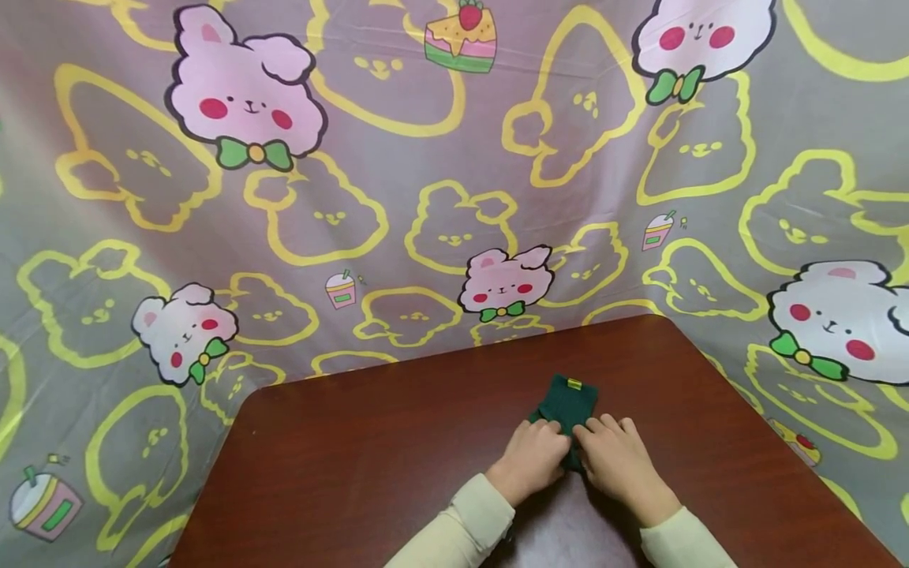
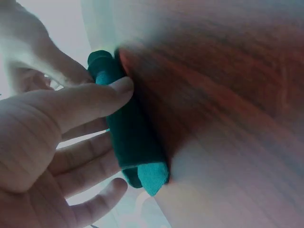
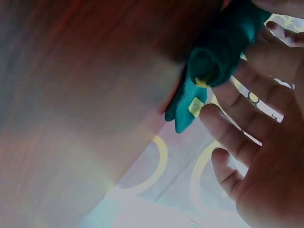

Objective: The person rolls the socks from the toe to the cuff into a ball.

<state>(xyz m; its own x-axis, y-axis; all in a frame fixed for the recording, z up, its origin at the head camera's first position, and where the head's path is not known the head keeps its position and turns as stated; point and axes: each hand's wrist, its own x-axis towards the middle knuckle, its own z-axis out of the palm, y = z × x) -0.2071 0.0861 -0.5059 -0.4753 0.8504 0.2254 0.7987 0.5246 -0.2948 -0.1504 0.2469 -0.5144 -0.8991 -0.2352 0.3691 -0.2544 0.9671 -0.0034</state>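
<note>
A pair of dark green knit socks [image 1: 570,404] lies on the table in front of me, the near part wound into a tight roll [image 2: 130,128]. My left hand [image 1: 536,454] grips one end of the roll, thumb along the top and fingers curled behind it. At the other end, my right hand [image 1: 616,457] holds the roll, fingers bent around its far side in the right wrist view. A flat, unrolled part stretches away beyond both hands, carrying a small yellow label [image 1: 574,384]. From the right, the roll's open end [image 3: 205,66] shows, with another yellow patch at its edge.
The brown wooden table [image 1: 369,457] has rounded far corners. Behind it and along both sides hangs a grey-pink cloth [image 1: 398,166] printed with cartoon animals, close to the table's edges. Light-coloured sleeves [image 1: 454,525] cover both forearms.
</note>
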